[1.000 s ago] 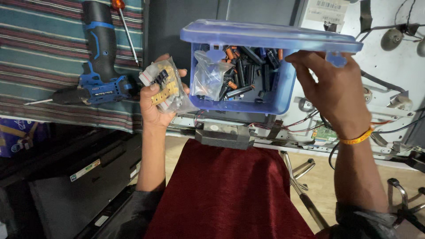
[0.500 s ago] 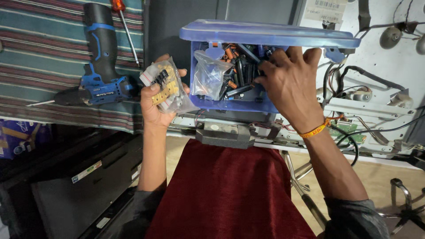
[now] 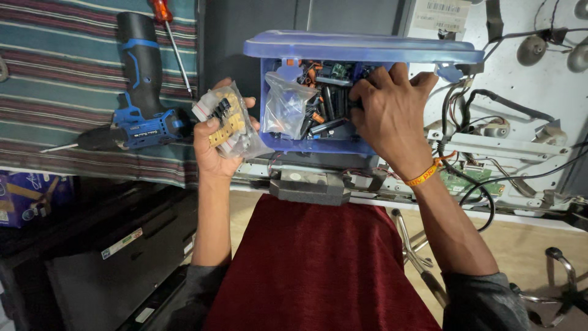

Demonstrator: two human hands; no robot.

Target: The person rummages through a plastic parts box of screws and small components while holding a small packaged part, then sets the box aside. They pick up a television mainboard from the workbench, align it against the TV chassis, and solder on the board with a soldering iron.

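My left hand (image 3: pixel 215 142) holds up a small clear plastic bag (image 3: pixel 233 122) of yellow and black electronic parts, just left of a blue plastic box (image 3: pixel 306 146). The box's lid (image 3: pixel 361 46) stands open at the back. Inside lie several black cylindrical capacitors (image 3: pixel 326 110) and another clear bag (image 3: pixel 285 104). My right hand (image 3: pixel 392 122), with an orange band at the wrist, reaches into the box, fingers down among the parts. Whether those fingers grip a part is hidden.
A blue and black cordless drill (image 3: pixel 142 92) and a red-handled screwdriver (image 3: pixel 171 37) lie on a striped cloth (image 3: pixel 55 79) at left. An opened white appliance chassis with wires and a green circuit board (image 3: pixel 465 181) sits at right. Red cloth (image 3: pixel 318 263) covers my lap.
My right hand let go of the box's right edge, moved left and went down into the box. The left hand kept the small bag still.
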